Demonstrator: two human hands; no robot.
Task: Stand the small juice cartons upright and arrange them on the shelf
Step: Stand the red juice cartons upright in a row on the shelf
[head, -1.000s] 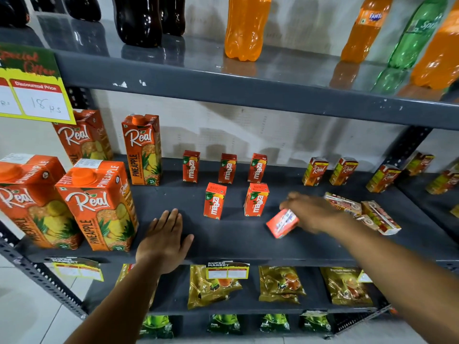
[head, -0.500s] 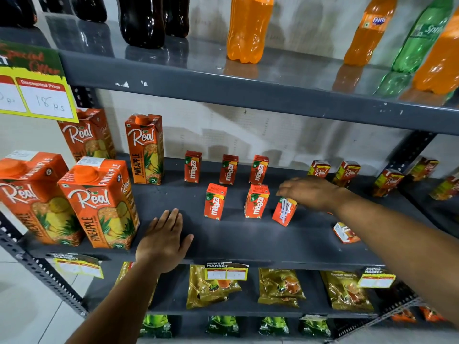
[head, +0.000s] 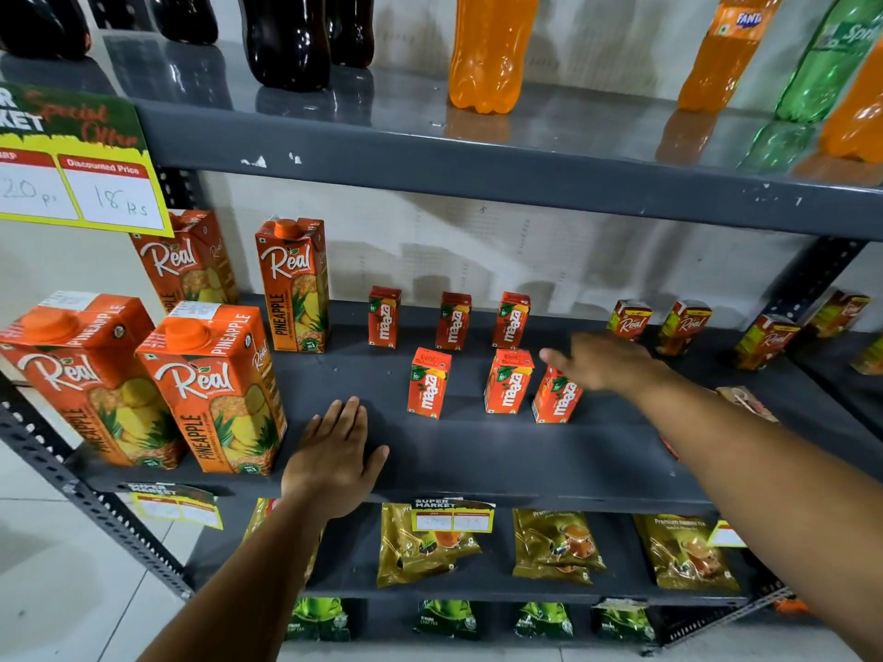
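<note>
On the grey middle shelf [head: 478, 451], three small red Maaza cartons stand upright in a back row [head: 453, 321]. Two more stand in front of them [head: 428, 382] [head: 508, 380]. A third front carton [head: 556, 396] leans slightly, its base on the shelf. My right hand [head: 602, 363] grips its top from the right. My left hand [head: 334, 451] lies flat, fingers apart, on the shelf's front edge and holds nothing. A small carton [head: 748, 403] lies on its side, partly hidden behind my right forearm.
Large Real pineapple cartons [head: 215, 394] stand at the shelf's left. Small Real cartons [head: 684, 327] stand upright at the back right. Soda bottles [head: 487, 50] line the shelf above, tea packets [head: 554, 547] the one below. A price sign [head: 81, 183] hangs top left.
My right hand carried the Maaza carton left from the pile of lying cartons, turned it and set its base down beside the two front cartons. My left hand stayed still.
</note>
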